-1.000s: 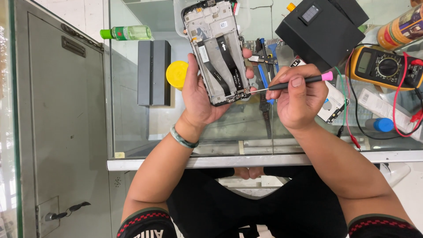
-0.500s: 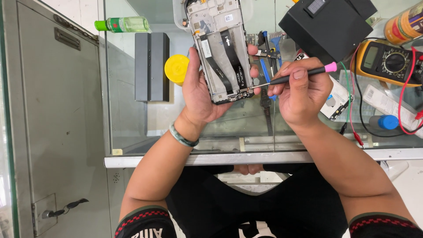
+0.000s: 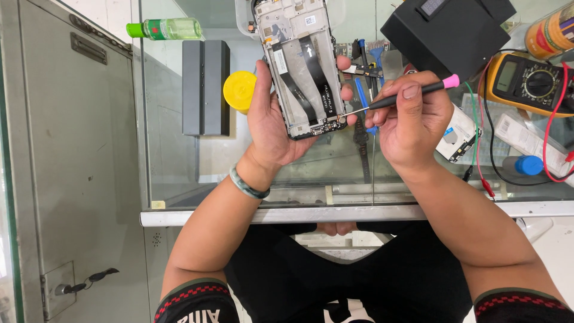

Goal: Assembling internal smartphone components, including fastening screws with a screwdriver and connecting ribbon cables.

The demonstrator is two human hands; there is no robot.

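Leftmost, at nine o'clock, stands a grey metal cabinet (image 3: 72,161) with a latch low on its door, hard against the glass-topped desk (image 3: 359,212). On the glass at about eleven o'clock lies a green bottle (image 3: 167,28) on its side, with a dark grey box (image 3: 205,87) just below it and a yellow round lid (image 3: 239,91) beside that. Next comes the left hand (image 3: 272,119), forearm rising from seven o'clock with a green bangle (image 3: 246,185) at the wrist; its palm cradles an opened phone (image 3: 302,66), circuit side up, with the fingers clamped round both long edges and the fingertips showing on the right edge. The phone is held above the desk at twelve o'clock, tilted slightly, its lower end toward the wrist. Right of it, the right hand (image 3: 412,116) comes in from four o'clock, thumb and fingers pinched shut on a thin black screwdriver (image 3: 400,98) with a pink cap; the metal tip touches the phone's lower right corner. Behind the two hands small tools (image 3: 365,66) lie on the glass, partly hidden. At one o'clock sits a black box (image 3: 448,36), and at two o'clock a yellow multimeter (image 3: 526,81) with red and black leads (image 3: 556,149) trailing down past a blue cap (image 3: 529,164).
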